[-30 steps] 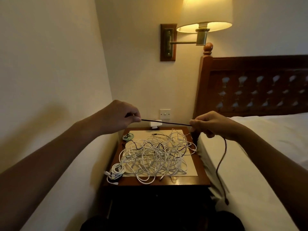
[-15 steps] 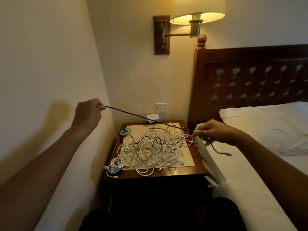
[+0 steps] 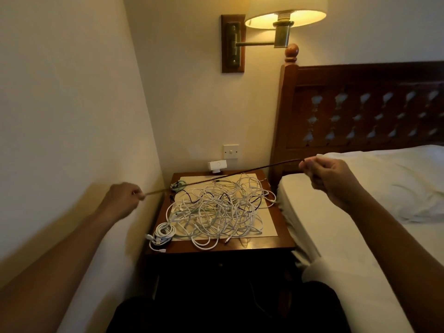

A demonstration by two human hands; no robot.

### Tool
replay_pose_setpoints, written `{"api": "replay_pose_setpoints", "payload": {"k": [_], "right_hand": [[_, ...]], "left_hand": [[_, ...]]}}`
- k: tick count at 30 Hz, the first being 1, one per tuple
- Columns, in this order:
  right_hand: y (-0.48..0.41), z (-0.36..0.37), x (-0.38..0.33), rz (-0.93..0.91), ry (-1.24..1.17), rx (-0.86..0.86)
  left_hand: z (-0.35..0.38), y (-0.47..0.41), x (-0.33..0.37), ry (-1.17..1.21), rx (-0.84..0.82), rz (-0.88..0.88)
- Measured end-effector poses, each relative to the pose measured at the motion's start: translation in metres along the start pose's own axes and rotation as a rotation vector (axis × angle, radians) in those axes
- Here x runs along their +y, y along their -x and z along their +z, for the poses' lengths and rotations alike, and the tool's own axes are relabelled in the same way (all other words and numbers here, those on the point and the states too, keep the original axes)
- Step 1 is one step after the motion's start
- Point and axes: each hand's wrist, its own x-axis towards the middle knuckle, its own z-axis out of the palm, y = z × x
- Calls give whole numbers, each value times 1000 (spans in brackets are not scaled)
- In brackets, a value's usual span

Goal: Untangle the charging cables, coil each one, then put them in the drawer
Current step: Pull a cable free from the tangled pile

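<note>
Hands apart, left hand (image 3: 123, 197) and right hand (image 3: 328, 175) each pinching an end of a dark cable (image 3: 230, 176) stretched taut between them, tangle of white cables (image 3: 216, 210) below it on the nightstand (image 3: 276, 242), bed (image 3: 360, 224) under the right hand.

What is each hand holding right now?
Left hand: pinching one end of the black cable.
Right hand: pinching the other end.
</note>
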Motion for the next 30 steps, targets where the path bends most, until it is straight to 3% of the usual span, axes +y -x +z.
{"api": "replay_pose_setpoints", "payload": {"k": [4, 8, 11, 13, 17, 19, 22, 25, 28, 30], "right_hand": [[-26, -5, 4, -35, 73, 278], [-34, -16, 29, -114, 609, 380], [-35, -18, 50, -86, 850, 383], [-35, -16, 60, 20, 933, 252], [-18, 7, 49, 264, 1179, -259], [-7, 34, 23, 198, 1050, -375], [18, 87, -21, 2, 525, -459], [35, 119, -39, 63, 171, -542], [38, 121, -35, -25, 164, -428], [29, 115, -27, -135, 283, -290]], "left_hand": [[23, 19, 8, -17, -217, 140], [7, 30, 14, 314, -169, 68], [-15, 32, 31, 550, -92, 24], [-25, 36, 47, 626, -85, 40], [-38, 54, 93, 673, -183, 162], [-37, 63, 122, 675, -249, 237], [-20, 70, 162, 694, -327, 308], [-5, 69, 184, 702, -257, 336], [-4, 64, 176, 475, -176, 413], [-5, 67, 167, 301, -288, 430]]}}
